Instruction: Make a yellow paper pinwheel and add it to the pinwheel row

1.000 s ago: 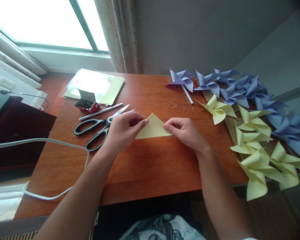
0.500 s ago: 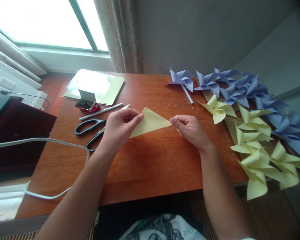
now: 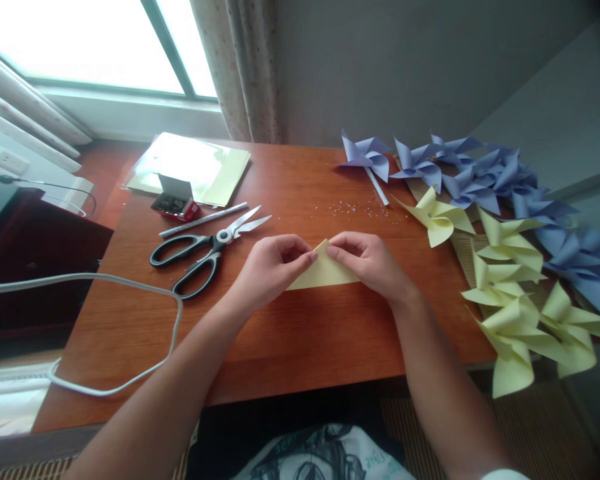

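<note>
A folded yellow paper triangle (image 3: 324, 275) lies on the wooden table (image 3: 290, 333) near its middle. My left hand (image 3: 270, 267) pinches the paper's top corner from the left. From the right, my right hand (image 3: 367, 261) pinches the same corner, and its fingers cover the triangle's right part. The two sets of fingertips almost meet at the tip.
Black-handled scissors (image 3: 200, 253) and a white stick (image 3: 203, 221) lie left of my hands. Behind them are a small box of pins (image 3: 174, 200) and yellow sheets (image 3: 190, 167). Purple pinwheels (image 3: 460, 175) and yellow pinwheels (image 3: 510, 280) crowd the right edge. A white cable (image 3: 105, 287) loops over the table's left edge.
The triangle was lifted and tilted between my spread hands half a second ago. Now it lies flat, and both hands have come together at its top corner.
</note>
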A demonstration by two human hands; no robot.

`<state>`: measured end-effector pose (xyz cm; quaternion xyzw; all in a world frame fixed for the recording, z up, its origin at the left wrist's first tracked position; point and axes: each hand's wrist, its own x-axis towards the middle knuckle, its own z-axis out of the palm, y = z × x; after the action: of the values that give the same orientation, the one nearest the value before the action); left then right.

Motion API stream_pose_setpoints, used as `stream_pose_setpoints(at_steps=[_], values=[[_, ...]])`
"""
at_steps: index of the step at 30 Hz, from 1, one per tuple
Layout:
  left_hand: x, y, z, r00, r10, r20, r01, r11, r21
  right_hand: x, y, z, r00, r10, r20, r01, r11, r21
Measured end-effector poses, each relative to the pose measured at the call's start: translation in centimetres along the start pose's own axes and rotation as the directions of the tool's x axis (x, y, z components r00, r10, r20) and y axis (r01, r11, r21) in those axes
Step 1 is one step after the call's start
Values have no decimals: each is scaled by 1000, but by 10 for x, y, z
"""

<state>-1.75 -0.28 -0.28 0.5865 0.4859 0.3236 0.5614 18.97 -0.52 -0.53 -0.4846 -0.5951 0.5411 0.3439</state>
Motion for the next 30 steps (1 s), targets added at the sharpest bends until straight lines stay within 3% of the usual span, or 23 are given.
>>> stream_pose_setpoints(at_steps=[8,13,18,27,30], values=[[0,7,-5,1000,-16,5,16,1000,-21,0,0,-15,969,-26,-246,39,998,45],[1,3,-5,996,68,-60,-62,993,97,0,0,-16,964,-33,-265,33,999,-3],[3,-1,-9,994,83,-73,-71,987,147,1,2,-17,948,-56,-313,49,998,-29],[1,3,-12,984,74,-161,-51,989,138,1,6,-21,926,-75,-370,76,997,-12],[2,4,-13,967,92,-239,-71,993,98,1,6,-21,932,-59,-358,62,998,-3]])
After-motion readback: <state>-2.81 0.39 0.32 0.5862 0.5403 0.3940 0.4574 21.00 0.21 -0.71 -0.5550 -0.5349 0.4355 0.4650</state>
